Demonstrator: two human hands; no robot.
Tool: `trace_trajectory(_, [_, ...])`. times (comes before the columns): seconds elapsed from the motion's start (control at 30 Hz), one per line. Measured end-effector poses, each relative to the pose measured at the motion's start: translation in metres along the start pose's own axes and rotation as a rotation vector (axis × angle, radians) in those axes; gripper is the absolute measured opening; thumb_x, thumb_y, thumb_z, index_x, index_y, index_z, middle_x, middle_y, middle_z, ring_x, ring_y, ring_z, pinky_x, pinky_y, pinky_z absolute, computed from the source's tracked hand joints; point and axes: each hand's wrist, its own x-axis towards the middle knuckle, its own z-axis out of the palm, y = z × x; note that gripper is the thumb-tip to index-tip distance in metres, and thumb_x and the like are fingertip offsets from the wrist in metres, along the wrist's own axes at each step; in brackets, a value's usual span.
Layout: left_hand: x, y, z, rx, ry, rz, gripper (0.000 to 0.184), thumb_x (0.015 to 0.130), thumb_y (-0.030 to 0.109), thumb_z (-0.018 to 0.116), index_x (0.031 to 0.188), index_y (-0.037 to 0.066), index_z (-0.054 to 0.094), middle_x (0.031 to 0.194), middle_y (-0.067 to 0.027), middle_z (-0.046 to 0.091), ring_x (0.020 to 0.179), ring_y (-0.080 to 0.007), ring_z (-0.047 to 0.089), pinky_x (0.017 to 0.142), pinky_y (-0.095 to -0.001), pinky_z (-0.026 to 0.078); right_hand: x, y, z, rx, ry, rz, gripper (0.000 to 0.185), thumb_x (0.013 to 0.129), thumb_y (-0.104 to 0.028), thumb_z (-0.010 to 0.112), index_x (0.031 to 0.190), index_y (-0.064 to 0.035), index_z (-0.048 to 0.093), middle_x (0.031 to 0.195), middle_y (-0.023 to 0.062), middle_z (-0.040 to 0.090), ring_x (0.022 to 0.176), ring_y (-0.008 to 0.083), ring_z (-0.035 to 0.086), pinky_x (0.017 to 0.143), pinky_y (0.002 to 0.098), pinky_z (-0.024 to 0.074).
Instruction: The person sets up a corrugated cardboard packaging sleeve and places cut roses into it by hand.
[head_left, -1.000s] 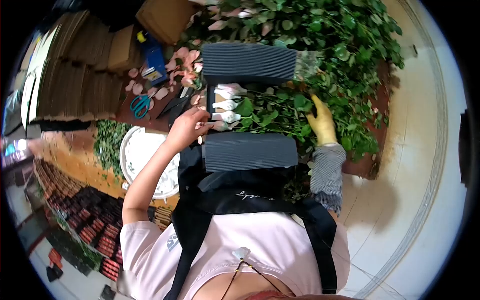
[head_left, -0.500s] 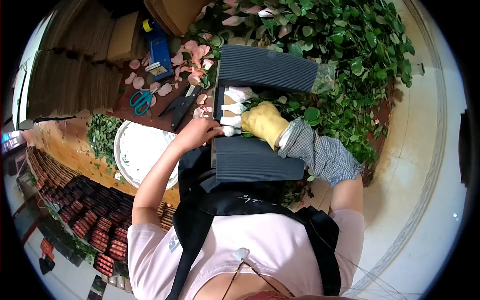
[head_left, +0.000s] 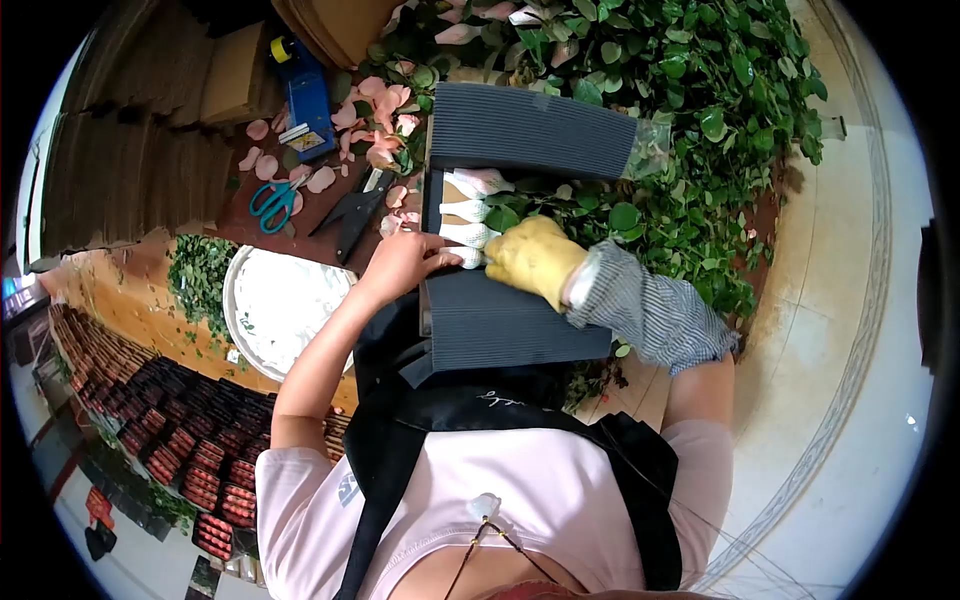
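Between two flaps of dark corrugated board (head_left: pixel 530 125) lies a row of roses (head_left: pixel 465 210) with white sleeves round their heads, their leafy stems toward the right. My bare left hand (head_left: pixel 405 262) pinches the sleeved rose (head_left: pixel 466 257) nearest me, thumb and forefinger at its tip. On the other side of that rose, my right hand (head_left: pixel 532 258) in a yellow glove is closed round its base or stem; the fingertips are partly hidden. The near flap (head_left: pixel 515 325) lies below both hands.
Teal scissors (head_left: pixel 273 206), a black stapler-like tool (head_left: pixel 352 215), a blue tape dispenser (head_left: pixel 305 100) and pink petals (head_left: pixel 375 105) lie at left. Below them stands a white tub (head_left: pixel 290 310). Leafy stems (head_left: pixel 690 120) heap at the back right. Cardboard (head_left: pixel 130 180) is stacked far left.
My right hand has moved left from the leafy stems to the rose heads and closed there. My left hand stays by the nearest rose, which now sits in line with the others.
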Motion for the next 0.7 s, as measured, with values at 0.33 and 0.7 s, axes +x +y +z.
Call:
trace_trajectory(0.33, [-0.051,-0.017,-0.065,-0.527,0.76,0.27,0.019,0.092,0.0,0.052,0.074,-0.004,0.049,0.102,-0.0073,0.06,0.093,-0.0123,0.052,0.075,-0.0257,0.042,0.036,0.039,0.042,-0.096,0.042,-0.196,0.027,0.093,-0.032,0.059,0.099,-0.0103,0.074,0.083,0.0088,0.073,0.072,0.0301,0.07,0.063,0.0402,0.0549])
trace_trajectory(0.7, [0.009,0.023,0.002,0.133,0.359,0.007,0.039,0.088,0.04,0.071,0.097,0.003,0.064,0.085,-0.0166,0.067,0.081,-0.0343,0.068,0.07,-0.044,0.053,0.023,0.039,0.034,-0.092,0.309,-0.086,0.027,0.093,-0.033,0.06,0.102,-0.01,0.071,0.084,0.0074,0.074,0.08,0.0234,0.073,0.065,0.0374,0.0559])
